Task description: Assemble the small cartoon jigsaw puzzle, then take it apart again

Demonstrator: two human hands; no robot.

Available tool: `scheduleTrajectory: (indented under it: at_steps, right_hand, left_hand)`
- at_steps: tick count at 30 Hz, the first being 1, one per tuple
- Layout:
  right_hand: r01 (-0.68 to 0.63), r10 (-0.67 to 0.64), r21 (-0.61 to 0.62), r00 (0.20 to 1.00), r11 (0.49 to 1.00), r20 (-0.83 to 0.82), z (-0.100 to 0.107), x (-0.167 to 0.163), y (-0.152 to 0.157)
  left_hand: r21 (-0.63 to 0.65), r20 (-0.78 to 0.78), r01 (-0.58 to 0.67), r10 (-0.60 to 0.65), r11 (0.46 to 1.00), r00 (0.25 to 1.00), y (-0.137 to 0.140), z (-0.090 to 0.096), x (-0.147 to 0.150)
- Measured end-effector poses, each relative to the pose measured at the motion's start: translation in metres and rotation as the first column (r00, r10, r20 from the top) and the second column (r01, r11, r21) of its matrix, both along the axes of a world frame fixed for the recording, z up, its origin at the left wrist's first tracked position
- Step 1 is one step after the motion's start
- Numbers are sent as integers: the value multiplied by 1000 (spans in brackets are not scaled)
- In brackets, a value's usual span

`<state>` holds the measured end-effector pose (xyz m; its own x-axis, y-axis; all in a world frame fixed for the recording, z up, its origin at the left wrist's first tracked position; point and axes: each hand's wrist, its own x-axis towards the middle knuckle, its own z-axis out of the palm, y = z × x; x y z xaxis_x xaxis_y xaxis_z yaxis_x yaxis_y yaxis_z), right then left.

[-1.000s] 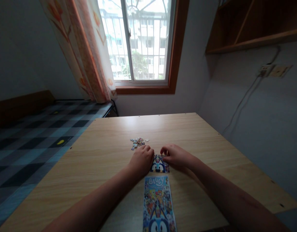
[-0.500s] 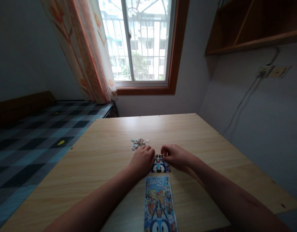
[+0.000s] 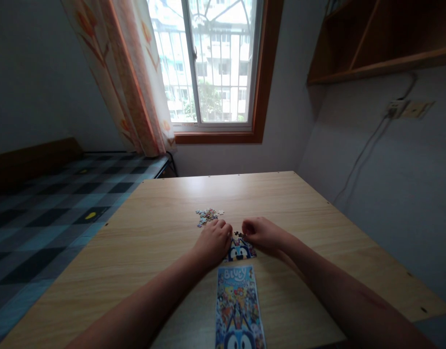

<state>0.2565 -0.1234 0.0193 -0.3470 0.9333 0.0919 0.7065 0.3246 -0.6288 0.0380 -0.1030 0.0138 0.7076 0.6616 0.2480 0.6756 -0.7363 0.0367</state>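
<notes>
A partly assembled jigsaw puzzle (image 3: 240, 251) lies on the table, showing a blue cartoon dog's face. My left hand (image 3: 216, 240) is curled around its left edge, fingers closed, with the fingertips mostly hidden. At the puzzle's upper right, my right hand (image 3: 261, 231) pinches a small dark puzzle piece (image 3: 238, 234), which sits at the top edge with a gap below it. Nearer me is a printed picture sheet (image 3: 239, 305) with "Bluey" lettering and the same dog. Just beyond my left hand is a heap of loose puzzle pieces (image 3: 208, 215).
The light wooden table (image 3: 164, 208) reaches toward a barred window (image 3: 223, 72). On the left stands a bed with a checked cover (image 3: 63, 213). A curtain (image 3: 124, 77) hangs beside the window. A wooden shelf (image 3: 382, 68) and a socket with a cable (image 3: 393, 110) are on the right wall.
The dark piece by my right fingertips now stands apart from the puzzle's top row, where it looked joined before. Both hands keep nearly the same place; the view shifts slightly.
</notes>
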Motion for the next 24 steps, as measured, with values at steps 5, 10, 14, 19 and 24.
scheduleTrajectory:
  at_steps: [5, 10, 14, 19, 24]
  right_hand:
    - [-30, 30, -2, 999, 1000, -36, -3, 1, 1]
    - [-26, 22, -29, 992, 999, -121, -6, 6, 8]
    - [9, -30, -90, 970, 996, -242, -12, 12, 17]
    - [78, -88, -43, 943, 996, -320, -20, 12, 21]
    - [128, -97, 110, 964, 986, -246, -19, 8, 18]
  left_hand:
    - [5, -14, -5, 5, 1000, 1000, -1, 2, 1]
    - [-7, -23, -28, 28, 1000, 999, 0, 4, 1]
    - [-12, -2, -61, 61, 998, 998, -1, 3, 1]
    - [-22, -19, -73, 72, 997, 997, -1, 6, 2]
    - [-35, -13, -67, 67, 997, 998, 2, 6, 0]
